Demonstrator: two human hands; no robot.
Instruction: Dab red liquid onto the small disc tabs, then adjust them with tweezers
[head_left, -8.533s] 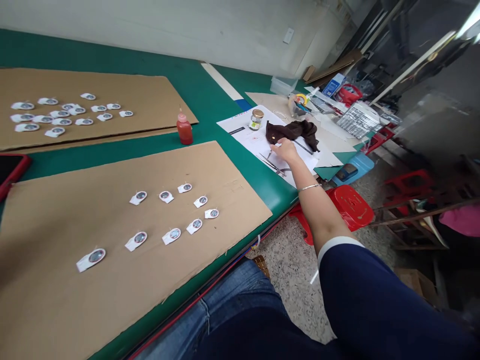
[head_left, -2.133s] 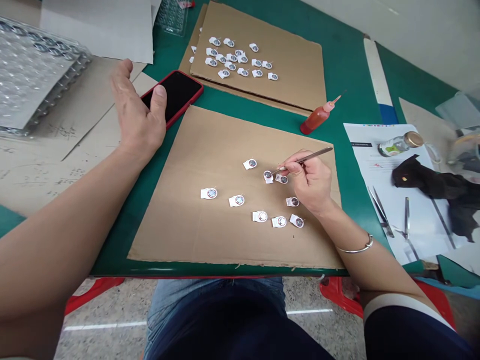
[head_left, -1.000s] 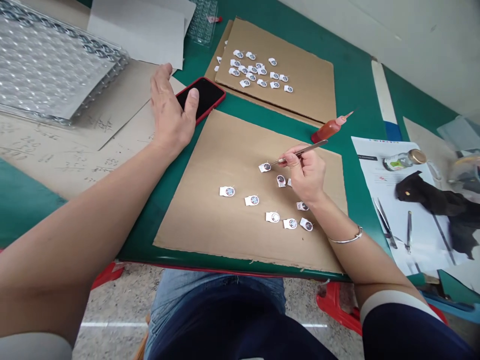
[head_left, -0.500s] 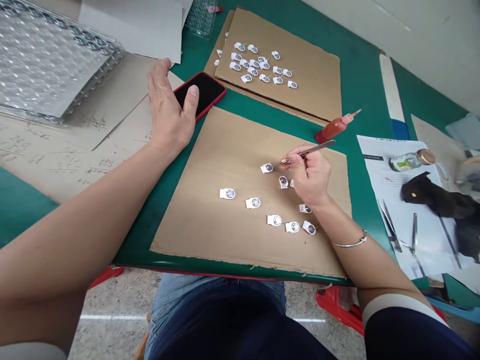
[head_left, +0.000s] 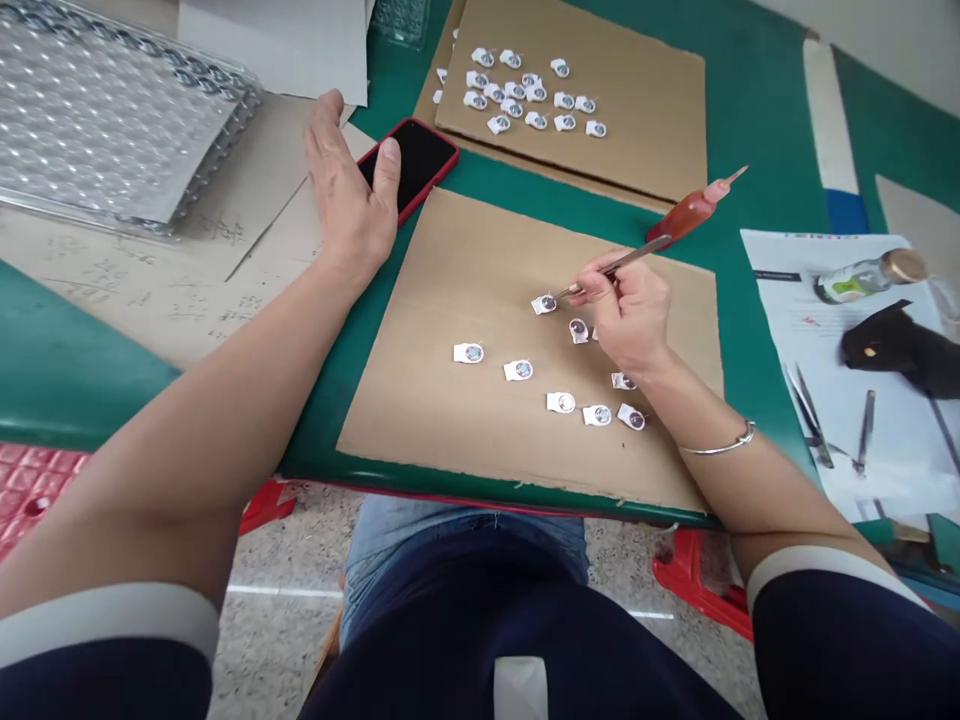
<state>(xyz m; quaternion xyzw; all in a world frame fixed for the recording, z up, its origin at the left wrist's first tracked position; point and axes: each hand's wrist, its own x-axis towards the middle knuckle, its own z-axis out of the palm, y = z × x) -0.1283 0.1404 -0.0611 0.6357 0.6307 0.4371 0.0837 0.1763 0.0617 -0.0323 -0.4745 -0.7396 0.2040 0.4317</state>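
Note:
My right hand (head_left: 630, 305) is closed on a pair of metal tweezers (head_left: 637, 257). The tips reach the edge of a small white tagged piece with a round dark face (head_left: 544, 303); whether they grip it I cannot tell. It lies on a brown cardboard sheet (head_left: 420, 400), where several similar pieces are spread out, among them one with a bluish face (head_left: 469, 353). Some sit partly hidden behind my right hand. My left hand (head_left: 352, 195) rests with fingers stretched and thumb apart, beside a black-screened phone (head_left: 420, 165) in a red case.
Beyond lies stacked cardboard (head_left: 645, 110) bearing several more small pieces. A red squeeze bottle (head_left: 684, 215) with a thin tip stands behind my right hand. On the right, printed paper (head_left: 780, 300) holds a glass jar (head_left: 862, 277), spare tweezers (head_left: 810, 415) and black cloth (head_left: 900, 350). Clear bubbled trays (head_left: 112, 120) are left.
The camera view has shifted, so the table scene sits higher in the picture. Both hands keep nearly the same places, the tweezers still at the same small piece.

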